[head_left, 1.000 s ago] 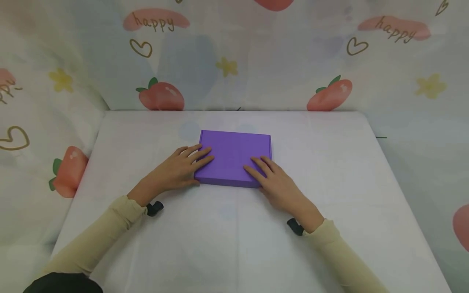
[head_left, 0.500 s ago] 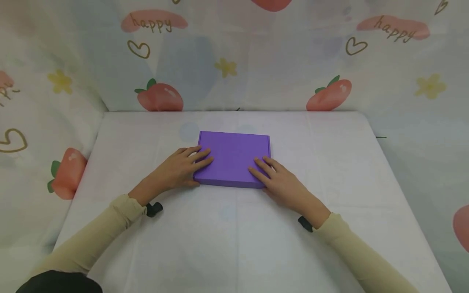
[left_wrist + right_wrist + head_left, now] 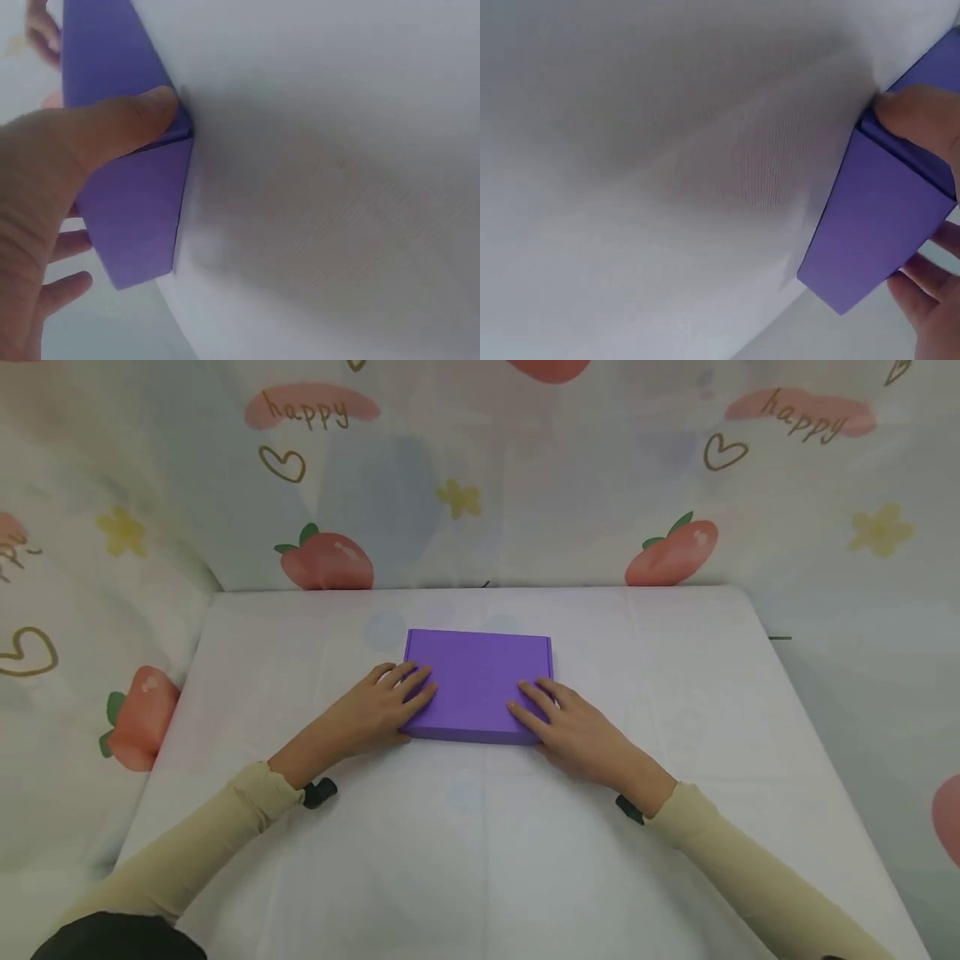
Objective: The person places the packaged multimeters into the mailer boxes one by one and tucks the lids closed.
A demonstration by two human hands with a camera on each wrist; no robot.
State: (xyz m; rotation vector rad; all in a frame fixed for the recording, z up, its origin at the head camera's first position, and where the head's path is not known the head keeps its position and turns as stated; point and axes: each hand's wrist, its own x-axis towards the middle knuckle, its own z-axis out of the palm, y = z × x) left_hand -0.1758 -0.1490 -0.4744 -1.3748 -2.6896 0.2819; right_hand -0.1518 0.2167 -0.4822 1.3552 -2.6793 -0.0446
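Observation:
A flat purple cardboard box (image 3: 480, 681) lies on the white-covered table with its lid down. At its left front corner my left hand (image 3: 375, 708) grips it, fingertips spread over the top. The left wrist view shows that thumb (image 3: 142, 116) pressed against the box's front side (image 3: 112, 52). My right hand (image 3: 581, 731) holds the opposite front corner in much the same way, with its fingers on the lid. In the right wrist view the right thumb (image 3: 915, 112) lies on the front side, near the bottom edge. The box's underside and contents are hidden.
White cloth covers the table (image 3: 480, 843). Behind it and to the left hangs a pale curtain (image 3: 525, 485) printed with fruit, hearts and "happy". A dark rounded object (image 3: 120, 937) shows at the bottom left edge.
My right hand has shifted slightly to the right along the box's corner, and its forearm has swung outward. The left fingers have drawn a little closer together. The box stays nearly in place.

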